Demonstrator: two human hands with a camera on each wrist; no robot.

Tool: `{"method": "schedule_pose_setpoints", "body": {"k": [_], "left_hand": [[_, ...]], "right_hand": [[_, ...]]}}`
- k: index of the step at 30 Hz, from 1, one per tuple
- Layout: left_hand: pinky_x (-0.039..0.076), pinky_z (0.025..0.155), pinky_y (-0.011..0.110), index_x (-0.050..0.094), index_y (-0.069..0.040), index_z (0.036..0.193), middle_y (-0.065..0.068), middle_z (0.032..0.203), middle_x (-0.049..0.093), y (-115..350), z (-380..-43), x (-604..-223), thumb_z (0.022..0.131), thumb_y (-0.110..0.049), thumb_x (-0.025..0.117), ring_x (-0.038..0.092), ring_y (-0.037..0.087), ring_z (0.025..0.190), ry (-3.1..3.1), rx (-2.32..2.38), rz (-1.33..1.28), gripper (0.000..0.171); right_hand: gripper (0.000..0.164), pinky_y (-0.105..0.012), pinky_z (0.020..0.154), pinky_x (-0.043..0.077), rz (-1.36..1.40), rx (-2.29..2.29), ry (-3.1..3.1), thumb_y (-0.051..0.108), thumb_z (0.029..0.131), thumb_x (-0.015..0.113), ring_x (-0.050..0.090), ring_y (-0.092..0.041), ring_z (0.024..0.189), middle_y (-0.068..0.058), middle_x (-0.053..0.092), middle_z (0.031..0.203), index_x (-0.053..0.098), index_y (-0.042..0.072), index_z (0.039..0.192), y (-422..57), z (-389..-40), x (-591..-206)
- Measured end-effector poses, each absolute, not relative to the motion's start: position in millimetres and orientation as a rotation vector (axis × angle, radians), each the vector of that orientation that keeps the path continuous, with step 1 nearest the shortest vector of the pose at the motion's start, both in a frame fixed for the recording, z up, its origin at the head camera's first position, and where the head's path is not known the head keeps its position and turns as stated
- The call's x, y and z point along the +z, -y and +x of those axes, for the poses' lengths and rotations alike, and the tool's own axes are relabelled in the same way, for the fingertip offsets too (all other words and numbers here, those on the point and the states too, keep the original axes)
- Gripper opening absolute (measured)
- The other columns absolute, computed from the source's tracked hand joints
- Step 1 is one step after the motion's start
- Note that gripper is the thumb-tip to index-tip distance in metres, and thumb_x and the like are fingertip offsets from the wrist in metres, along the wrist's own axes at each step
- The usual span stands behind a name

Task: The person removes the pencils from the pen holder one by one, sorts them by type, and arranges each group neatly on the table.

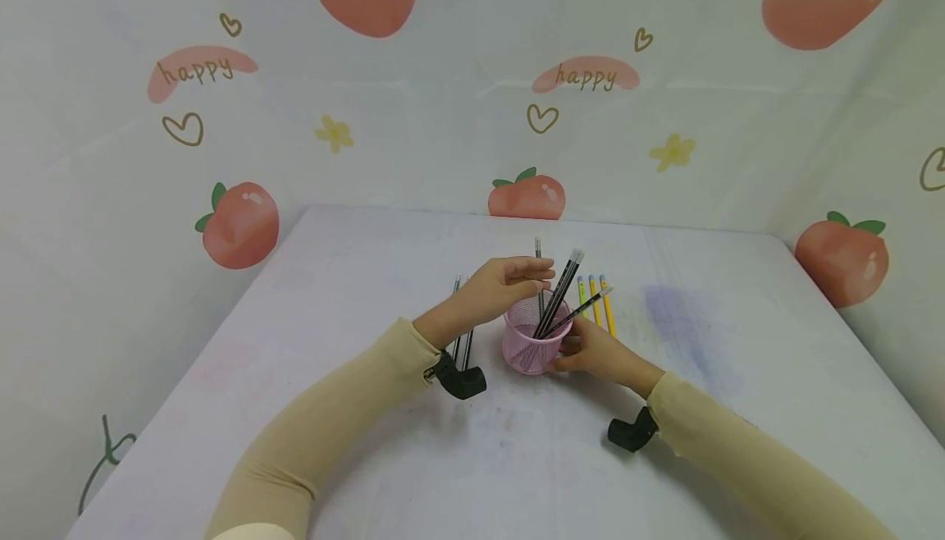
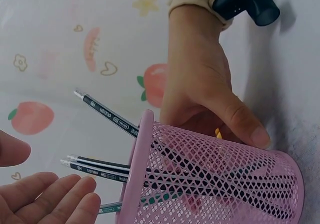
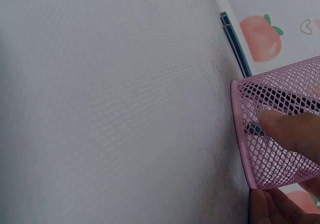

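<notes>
A pink mesh pencil cup (image 1: pixel 526 355) stands upright on the table, with several pencils (image 1: pixel 563 290) leaning in it. They are black with silver ends, and one in the left wrist view is a green pencil (image 2: pixel 110 208). My right hand (image 1: pixel 601 354) grips the cup low on its right side; its thumb (image 3: pixel 287 129) lies against the mesh in the right wrist view. Above the rim, at the cup's left, is my left hand (image 1: pixel 498 290). Its fingers (image 2: pixel 55 199) are extended beside the pencil ends, the thumb apart, holding nothing.
Left of the cup lie dark pencils (image 1: pixel 467 350), partly hidden by my left wrist. Behind my right hand lie yellow pencils (image 1: pixel 593 284) and a yellow-green one (image 1: pixel 582 290). A white cloth with printed peaches (image 1: pixel 240 225) hangs behind the table (image 1: pixel 531 466).
</notes>
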State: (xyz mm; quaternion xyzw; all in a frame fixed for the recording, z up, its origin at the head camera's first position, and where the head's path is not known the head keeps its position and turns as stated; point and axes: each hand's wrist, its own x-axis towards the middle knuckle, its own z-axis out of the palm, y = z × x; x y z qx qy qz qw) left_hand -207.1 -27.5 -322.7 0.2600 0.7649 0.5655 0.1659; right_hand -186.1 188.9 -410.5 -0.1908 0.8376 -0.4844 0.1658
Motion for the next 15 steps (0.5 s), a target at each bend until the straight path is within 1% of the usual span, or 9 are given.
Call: {"method": "schedule_pose_setpoints", "body": {"k": [8,11,15], "left_hand": [[0.046,0.104,0.031,0.051,-0.007,0.139,0.009,0.136,0.059,28.8,-207.9,-319.4,0.099,-0.013,0.052,0.059,0.019,0.121,-2.180,1.619,0.745,0.040],[0.048,0.101,0.031,0.053,-0.008,0.137,0.009,0.133,0.061,29.8,-209.8,-318.4,0.099,-0.013,0.052,0.059,0.019,0.120,-2.202,1.626,0.747,0.039],[0.052,0.095,0.031,0.057,-0.007,0.131,0.011,0.124,0.064,31.0,-216.3,-320.3,0.098,-0.012,0.052,0.062,0.020,0.115,-2.217,1.680,0.723,0.033]], "right_hand": [[0.080,-0.048,0.099,0.049,-0.523,-1.376,-2.383,0.007,0.079,0.078,0.051,-0.046,0.124,-0.030,0.048,0.137,0.031,-0.008,0.141,-190.2,-186.8,-409.5],[0.080,-0.047,0.099,0.049,-0.523,-1.370,-2.388,0.007,0.079,0.078,0.052,-0.046,0.124,-0.029,0.048,0.137,0.031,-0.008,0.141,-190.2,-187.1,-409.6],[0.079,-0.047,0.098,0.050,-0.525,-1.372,-2.392,0.007,0.079,0.079,0.052,-0.046,0.123,-0.029,0.049,0.136,0.032,-0.009,0.141,-189.2,-187.3,-410.7]]}}
